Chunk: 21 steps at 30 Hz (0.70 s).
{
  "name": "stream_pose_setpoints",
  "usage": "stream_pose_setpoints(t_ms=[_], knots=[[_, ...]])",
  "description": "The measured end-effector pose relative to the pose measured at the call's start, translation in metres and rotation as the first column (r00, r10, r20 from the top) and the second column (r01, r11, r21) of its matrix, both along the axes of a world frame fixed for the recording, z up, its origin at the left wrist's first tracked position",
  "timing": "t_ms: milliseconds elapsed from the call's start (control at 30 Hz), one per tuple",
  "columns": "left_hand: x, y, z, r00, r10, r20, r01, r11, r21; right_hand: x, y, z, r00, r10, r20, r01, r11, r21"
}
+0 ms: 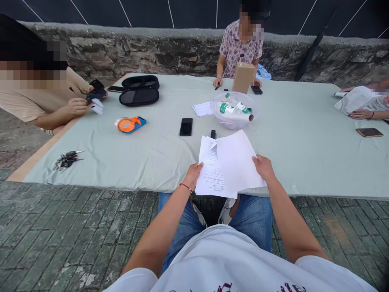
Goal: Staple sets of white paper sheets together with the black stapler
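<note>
With my left hand (193,175) pinching printed white paper sheets (209,172) and my right hand (264,166) an overlapping blank-faced white sheet (238,162) by the pale-green cloth-covered table (146,162)'s near edge, I'd favour light, level grips remotely.

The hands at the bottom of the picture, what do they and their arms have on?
The left hand has a thin red bracelet at its wrist. The right hand shows no bracelet or glove. Both arms are bare below short white sleeves.
</note>
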<state>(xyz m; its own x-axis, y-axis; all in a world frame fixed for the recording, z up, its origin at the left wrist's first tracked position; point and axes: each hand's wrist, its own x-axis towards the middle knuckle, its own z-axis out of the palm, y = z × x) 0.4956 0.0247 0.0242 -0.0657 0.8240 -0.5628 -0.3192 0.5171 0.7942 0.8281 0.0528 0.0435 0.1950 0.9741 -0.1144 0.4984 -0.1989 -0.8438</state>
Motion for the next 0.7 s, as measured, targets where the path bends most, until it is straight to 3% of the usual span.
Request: stream_pose_setpoints(t_ms=[67,133,233,300,367,467,567,700], knots=[[-0.003,-0.002,-0.008,0.999,0.022,-0.044,-0.022,1.000,-0.014,0.013,-0.001,0.001,0.994,-0.040,-0.100,0.035,0.998,-0.050],[-0.005,-0.004,-0.012,0.997,0.038,-0.062,-0.040,0.999,-0.028,0.021,-0.002,0.003,0.947,-0.088,-0.310,0.043,0.988,-0.148],[-0.005,-0.008,-0.012,0.999,0.037,-0.031,-0.038,0.998,-0.040,0.018,-0.006,0.004,0.798,-0.148,-0.584,-0.038,0.955,-0.294],[-0.003,-0.010,-0.011,0.998,0.055,0.021,-0.054,0.998,-0.042,0.008,-0.009,0.001,0.764,-0.132,-0.632,-0.113,0.936,-0.332],[0.000,-0.012,-0.012,0.993,0.100,0.069,-0.097,0.994,-0.049,-0.005,-0.014,-0.006,0.838,-0.061,-0.543,-0.145,0.933,-0.329],[0.002,-0.014,-0.018,0.982,0.152,0.114,-0.147,0.988,-0.054,-0.024,-0.021,-0.020,0.970,0.058,-0.234,-0.122,0.955,-0.271],[0.004,-0.014,-0.026,0.977,0.141,0.163,-0.130,0.988,-0.079,-0.037,-0.026,-0.029,0.993,0.099,-0.070,-0.113,0.967,-0.228],[0.006,-0.013,-0.027,0.976,0.111,0.188,-0.085,0.987,-0.140,-0.041,-0.030,-0.031,0.986,0.139,-0.090,-0.157,0.959,-0.237]])
